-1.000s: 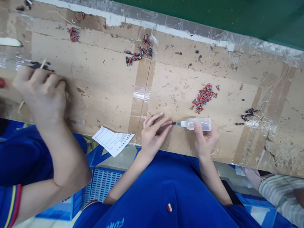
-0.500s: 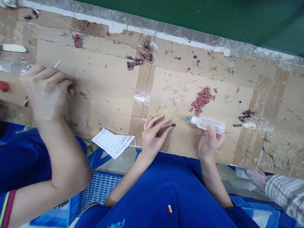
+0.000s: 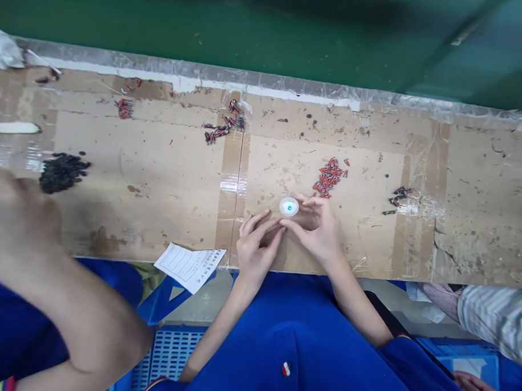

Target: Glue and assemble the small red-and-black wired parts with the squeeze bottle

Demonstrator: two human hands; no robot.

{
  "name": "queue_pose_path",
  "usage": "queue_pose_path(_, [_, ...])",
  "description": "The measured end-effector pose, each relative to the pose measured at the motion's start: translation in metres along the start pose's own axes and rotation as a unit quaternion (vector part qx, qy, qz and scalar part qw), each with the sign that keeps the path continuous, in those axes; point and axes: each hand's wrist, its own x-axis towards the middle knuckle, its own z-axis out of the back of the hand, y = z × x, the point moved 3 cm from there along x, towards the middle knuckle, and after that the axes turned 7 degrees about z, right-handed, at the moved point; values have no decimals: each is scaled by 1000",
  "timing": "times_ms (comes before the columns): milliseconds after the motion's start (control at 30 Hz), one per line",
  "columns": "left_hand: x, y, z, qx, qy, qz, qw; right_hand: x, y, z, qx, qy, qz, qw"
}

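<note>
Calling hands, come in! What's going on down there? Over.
Right hand grips bottle, upright. Left hand fingertips at right's, hold unclear. Red parts just behind; nothing between.

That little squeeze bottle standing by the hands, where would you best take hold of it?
Pinch the squeeze bottle around its round body, below the blue tip, coming from its right. It stands upright with the tip pointing up, so only the sides offer grip, and the right hand lies at that side.
</note>
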Motion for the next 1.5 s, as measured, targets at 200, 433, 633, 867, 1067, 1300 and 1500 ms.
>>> queue_pose_path(200, [0, -2, -1, -6, 9, 2, 1000, -1, -13, 52, -177, -133, -34, 975])
queue_pose_path(433, [0, 0, -2, -9, 5, -6, 1000, 10, -20, 48, -240, -120, -44, 962])
queue_pose_path(633, [1, -3, 0, -14, 11, 2, 1000, 2, -20, 52, -20, -188, -93, 978])
queue_pose_path(867, [2, 0, -1, -10, 14, -7, 1000, -7, -5, 41, 77, -54, -97, 991])
queue_pose_path(1067, [3, 3, -2, -12, 29, -32, 999, -20, -11, 30, 99, -17, -167, 981])
queue_pose_path(1300, [2, 2, -2, -37, 38, -30, 998, -20, -2, 27, 43, 98, -86, 991])
queue_pose_path(1500, [0, 3, -1, -117, 22, -11, 993, -22, 1, 23, 29, 171, -8, 985])
